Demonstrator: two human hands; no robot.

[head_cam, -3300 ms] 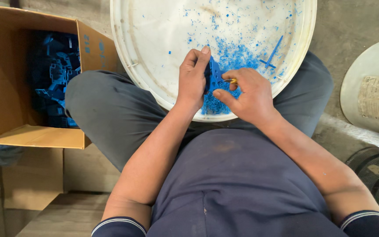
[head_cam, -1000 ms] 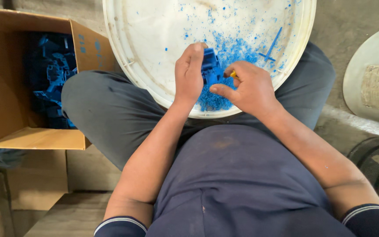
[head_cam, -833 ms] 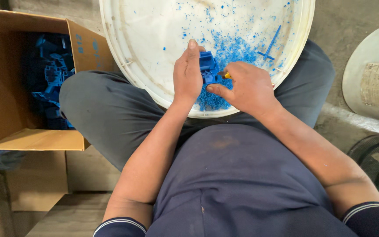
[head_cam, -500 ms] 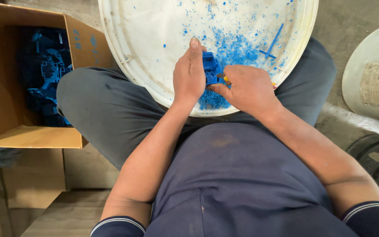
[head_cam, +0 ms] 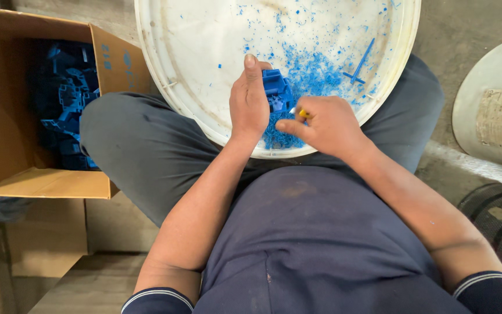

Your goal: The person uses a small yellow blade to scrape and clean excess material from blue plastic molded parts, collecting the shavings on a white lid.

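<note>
Now our left hand (head_cam: 250,104) grips a blue plastic part (head_cam: 276,93) over the white tub (head_cam: 204,110), while our right hand (head_cam: 327,123), just beside it, pinches a small yellow-handled tool (head_cam: 302,113) against the part.

To my left I see an open cardboard box (head_cam: 7,145) with a heap of blue plastic parts (head_cam: 65,110) inside. A loose blue sprue (head_cam: 360,63) lies far across the tub. At the right edge sits a pale drum (head_cam: 489,104) with a label, and below it a dark mat (head_cam: 495,224).
</note>
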